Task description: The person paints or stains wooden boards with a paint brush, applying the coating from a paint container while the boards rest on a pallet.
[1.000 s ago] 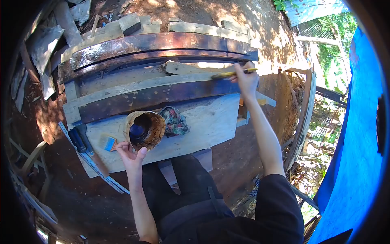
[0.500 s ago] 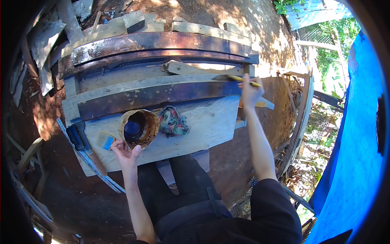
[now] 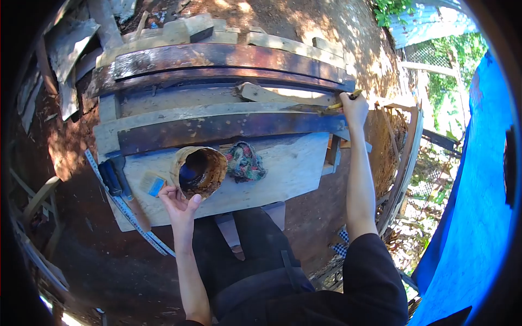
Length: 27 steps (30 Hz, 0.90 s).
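Observation:
My right hand [image 3: 355, 110] is closed around a paintbrush [image 3: 341, 101] with a yellow handle. Its bristle end is low against the right end of a pale wooden strip [image 3: 217, 111], above a dark-stained board [image 3: 217, 129]. My left hand [image 3: 180, 204] grips the lower side of a round container [image 3: 216, 173], its thumb against the wall. Dark liquid coats the inside of the container, which tilts toward me. A wide brush with a blue band [image 3: 155, 186] lies beside my left fingers. Right of the container sits a crumpled multicoloured rag [image 3: 244, 163].
A second dark-stained board [image 3: 228, 56] lies farther back, with pale wood offcuts [image 3: 296, 46] behind it. Dark-handled tools [image 3: 115, 179] and a measuring tape [image 3: 126, 209] lie on the left of the pale work board [image 3: 288, 168]. A blue tarp [image 3: 467, 190] hangs at right.
My right hand has moved the paintbrush rightward along the strip, and its handle now points more upward. The whole view has shifted slightly. My left hand stays on the container.

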### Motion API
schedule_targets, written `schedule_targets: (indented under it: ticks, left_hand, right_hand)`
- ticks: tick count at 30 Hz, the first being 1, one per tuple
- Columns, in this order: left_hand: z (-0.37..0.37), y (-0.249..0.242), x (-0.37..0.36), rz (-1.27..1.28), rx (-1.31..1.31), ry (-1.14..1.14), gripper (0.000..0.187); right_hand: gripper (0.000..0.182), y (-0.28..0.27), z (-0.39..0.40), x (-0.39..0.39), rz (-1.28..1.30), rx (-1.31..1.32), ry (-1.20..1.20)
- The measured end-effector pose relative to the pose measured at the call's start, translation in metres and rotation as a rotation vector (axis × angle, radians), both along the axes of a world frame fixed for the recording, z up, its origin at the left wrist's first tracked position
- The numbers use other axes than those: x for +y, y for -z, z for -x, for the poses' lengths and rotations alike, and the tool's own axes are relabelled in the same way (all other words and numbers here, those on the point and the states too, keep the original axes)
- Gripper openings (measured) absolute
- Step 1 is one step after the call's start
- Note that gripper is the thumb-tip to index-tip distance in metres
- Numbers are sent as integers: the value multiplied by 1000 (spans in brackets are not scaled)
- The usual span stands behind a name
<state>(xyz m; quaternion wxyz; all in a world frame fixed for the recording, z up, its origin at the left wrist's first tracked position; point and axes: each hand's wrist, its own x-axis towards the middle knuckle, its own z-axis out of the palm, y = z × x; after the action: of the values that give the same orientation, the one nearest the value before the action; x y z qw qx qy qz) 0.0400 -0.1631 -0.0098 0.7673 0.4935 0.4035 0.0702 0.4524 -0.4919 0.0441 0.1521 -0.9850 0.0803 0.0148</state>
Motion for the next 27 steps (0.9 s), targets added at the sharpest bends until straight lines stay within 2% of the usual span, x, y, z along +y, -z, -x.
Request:
schedule_targets:
  ticks: [3, 4, 5, 6, 7, 8, 9, 10, 12, 14, 16, 18, 21, 23, 24, 26, 27]
  left_hand:
    - [2, -5, 5, 140, 20, -42, 69]
    - [1, -7, 5, 163, -1, -59, 68]
    - [0, -8, 7, 186, -24, -74, 68]
    - [2, -7, 9, 185, -22, -79, 68]
    - [4, -6, 11, 189, -25, -73, 68]
    - [5, -5, 13, 191, -28, -64, 67]
    - [5, -5, 16, 189, -26, -64, 67]
    - [4, -5, 18, 167, -25, -59, 67]
    - [6, -5, 23, 150, -20, -52, 68]
    - [6, -6, 27, 193, -24, -79, 68]
    - [4, -10, 32, 218, -25, -97, 68]
    - [5, -9, 36, 239, -25, -112, 68]
    - [12, -3, 37, 237, -38, -115, 68]
    - [15, -3, 38, 238, -36, -82, 69]
    - [15, -2, 38, 241, -34, -85, 69]
    - [17, -1, 37, 257, -19, -48, 69]
    - [16, -1, 38, 261, -16, -42, 69]
  right_hand:
    - [38, 21, 23, 60, -205, 15, -62]
    - [36, 28, 37, 90, -80, -83, -245]
    - [32, 20, 58, 136, -262, -19, -222]
    - [31, 22, 78, 174, -558, 73, -150]
    - [30, 24, 96, 210, -486, 14, -290]
    - [28, 27, 111, 240, -529, 11, -376]
    - [35, 36, 125, 265, -715, 71, -354]
    - [41, 35, 136, 284, -749, 53, -407]
    - [41, 34, 141, 285, -655, -81, -529]
    - [38, 37, 128, 247, -746, 97, -364]
    - [33, 20, 101, 201, -591, 128, -256]
    - [28, 15, 74, 148, -454, -5, -67]
    - [26, 26, 42, 70, -370, -59, -33]
    - [28, 25, 40, 59, 154, -252, -159]
    - [28, 24, 47, 73, 156, -250, -163]
    - [26, 30, 72, 114, 170, -363, -322]
    - [24, 26, 88, 143, -157, -253, -231]
